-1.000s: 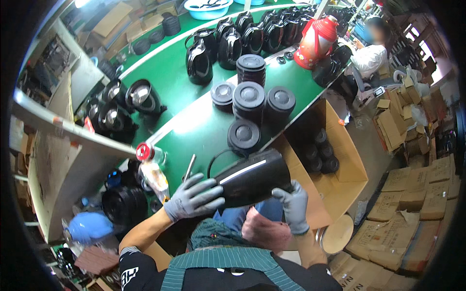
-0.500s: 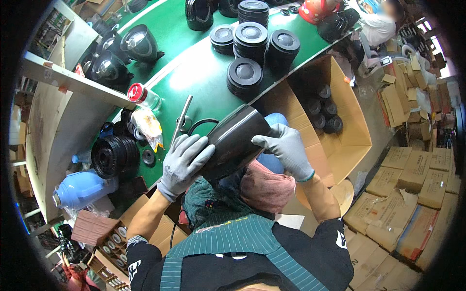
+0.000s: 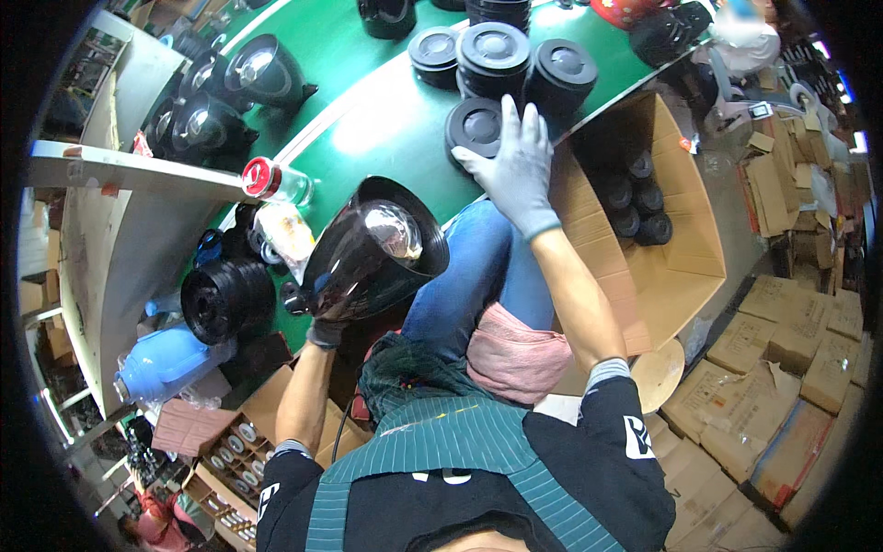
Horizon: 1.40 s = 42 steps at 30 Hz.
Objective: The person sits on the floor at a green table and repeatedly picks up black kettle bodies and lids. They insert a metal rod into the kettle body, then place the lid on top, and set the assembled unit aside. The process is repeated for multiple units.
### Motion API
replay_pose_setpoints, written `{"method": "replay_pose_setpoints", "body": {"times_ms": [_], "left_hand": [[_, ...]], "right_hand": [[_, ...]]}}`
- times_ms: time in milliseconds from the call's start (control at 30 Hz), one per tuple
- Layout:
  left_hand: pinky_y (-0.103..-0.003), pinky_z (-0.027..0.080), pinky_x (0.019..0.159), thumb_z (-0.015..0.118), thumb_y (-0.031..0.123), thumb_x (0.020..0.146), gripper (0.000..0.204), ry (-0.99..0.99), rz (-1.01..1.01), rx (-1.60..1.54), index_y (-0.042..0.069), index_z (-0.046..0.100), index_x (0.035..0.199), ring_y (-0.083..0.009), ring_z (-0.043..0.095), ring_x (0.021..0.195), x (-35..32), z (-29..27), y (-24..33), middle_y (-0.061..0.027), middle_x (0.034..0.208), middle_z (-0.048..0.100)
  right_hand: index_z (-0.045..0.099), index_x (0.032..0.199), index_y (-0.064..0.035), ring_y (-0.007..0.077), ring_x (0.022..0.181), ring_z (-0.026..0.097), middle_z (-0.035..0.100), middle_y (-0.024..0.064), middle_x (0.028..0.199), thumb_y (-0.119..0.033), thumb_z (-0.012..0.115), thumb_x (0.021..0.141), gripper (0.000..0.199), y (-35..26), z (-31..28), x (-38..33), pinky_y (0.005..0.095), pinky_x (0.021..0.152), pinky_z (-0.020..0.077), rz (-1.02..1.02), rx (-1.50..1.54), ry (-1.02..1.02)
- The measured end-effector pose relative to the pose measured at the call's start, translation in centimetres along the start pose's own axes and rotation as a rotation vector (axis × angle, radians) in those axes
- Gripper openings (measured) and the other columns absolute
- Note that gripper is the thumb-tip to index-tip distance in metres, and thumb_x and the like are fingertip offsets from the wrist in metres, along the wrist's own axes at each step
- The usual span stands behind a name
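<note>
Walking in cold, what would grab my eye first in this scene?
Probably the glossy black kettle body at the centre, held tilted in the left hand so its shiny inside faces up. Next, the gloved right hand reaching out onto a black round lid on the green table. To the right, an open cardboard box holds more black parts.

Black kettle body [image 3: 368, 253]; green table [image 3: 368, 83]; grey-gloved right hand [image 3: 515, 170]
</note>
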<state>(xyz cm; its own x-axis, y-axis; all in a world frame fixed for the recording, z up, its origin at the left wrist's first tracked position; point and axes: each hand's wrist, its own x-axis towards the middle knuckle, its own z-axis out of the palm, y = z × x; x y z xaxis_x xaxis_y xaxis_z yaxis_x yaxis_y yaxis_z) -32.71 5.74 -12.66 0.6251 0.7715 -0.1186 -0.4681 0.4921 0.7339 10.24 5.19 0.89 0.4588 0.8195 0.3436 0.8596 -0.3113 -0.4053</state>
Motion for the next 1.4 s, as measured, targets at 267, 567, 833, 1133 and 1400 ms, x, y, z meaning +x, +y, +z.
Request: {"method": "replay_pose_setpoints", "body": {"times_ms": [267,567,833,1133,1400], "left_hand": [[-0.047,0.041,0.128,0.07,0.014,0.104,0.07,-0.05,0.083,0.44,0.005,0.04,0.166,-0.0279,0.049,0.151,-0.9,3.8,-1.2,-0.0141,0.169,0.046],[-0.045,0.039,0.129,0.066,0.022,0.108,0.063,-0.02,-0.428,0.156,0.011,0.043,0.165,-0.0267,0.049,0.151,-1.9,-2.6,-6.6,-0.0104,0.169,0.047],[-0.046,0.04,0.127,0.064,0.022,0.11,0.057,-0.236,-0.675,0.128,0.012,0.046,0.164,-0.0271,0.053,0.148,-0.7,0.2,-4.7,-0.0103,0.166,0.05],[-0.05,0.046,0.123,0.062,0.02,0.111,0.053,-0.872,-0.051,0.765,0.009,0.048,0.161,-0.0296,0.059,0.142,0.4,17.0,2.2,-0.0148,0.162,0.055],[-0.046,0.058,0.11,0.065,0.019,0.108,0.047,-0.233,-0.336,0.214,0.004,0.057,0.152,-0.026,0.068,0.13,-1.0,10.2,0.4,-0.016,0.15,0.065]], "right_hand": [[0.063,0.152,-0.0125,0.0482,0.14,0.045,0.046,0.0301,0.155,-0.054,0.091,0.074,0.092,0.4,3.2,-0.9,0.058,0.118,0.0381,-0.009,0.155,0.047],[0.062,0.157,-0.0126,0.0443,0.156,0.036,0.034,0.0263,0.171,-0.055,0.093,0.076,0.096,-3.7,-9.2,-11.4,0.0531,0.128,0.0266,-0.356,0.973,-0.28],[0.062,0.156,-0.0162,0.0508,0.152,0.037,0.034,0.0321,0.168,-0.068,0.086,0.08,0.096,-1.7,-12.5,-16.3,0.0588,0.125,0.0308,-0.502,0.876,-0.105],[0.062,0.156,-0.0228,0.0528,0.154,0.033,0.029,0.0318,0.171,-0.065,0.089,0.077,0.094,-2.2,-15.3,-19.6,0.0607,0.127,0.0262,-0.501,0.842,-0.084],[0.015,0.173,0.0029,0.0405,0.165,0.021,0.014,0.0262,0.179,-0.064,0.064,0.102,0.109,-2.4,-16.2,-20.8,0.0477,0.133,0.0182,0.167,1.185,-0.408]]}}
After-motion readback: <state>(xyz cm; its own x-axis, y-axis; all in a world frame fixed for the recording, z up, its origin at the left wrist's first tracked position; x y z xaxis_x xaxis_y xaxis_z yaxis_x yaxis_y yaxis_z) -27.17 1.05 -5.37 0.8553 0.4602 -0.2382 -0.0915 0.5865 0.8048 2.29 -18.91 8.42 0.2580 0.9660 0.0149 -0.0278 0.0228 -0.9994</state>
